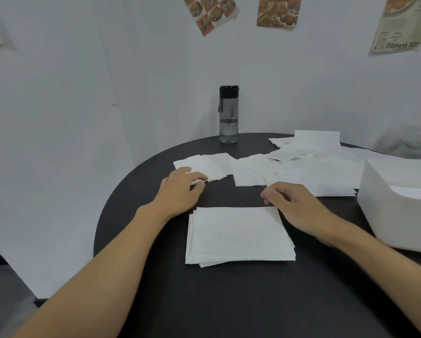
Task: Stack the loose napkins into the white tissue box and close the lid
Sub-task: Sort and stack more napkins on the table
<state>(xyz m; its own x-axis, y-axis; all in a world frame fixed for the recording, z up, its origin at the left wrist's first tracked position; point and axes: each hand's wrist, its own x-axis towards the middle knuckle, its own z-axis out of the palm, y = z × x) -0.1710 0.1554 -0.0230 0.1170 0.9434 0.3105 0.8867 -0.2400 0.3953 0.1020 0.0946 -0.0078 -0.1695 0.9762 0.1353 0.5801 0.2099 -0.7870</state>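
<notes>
Squared napkin stack [240,236] on bench [229,301], between both hands. Right hand [294,206] loosely curled at the stack's far right corner, holding nothing. Left hand [180,189] fingertips pressing the near edge of a loose napkin [204,167], not yet gripped. More scattered napkins [302,167] beyond right hand. White tissue box [399,208] right of it, open. Thin, limp, light sheets: probably slide, then pinch an edge
</notes>
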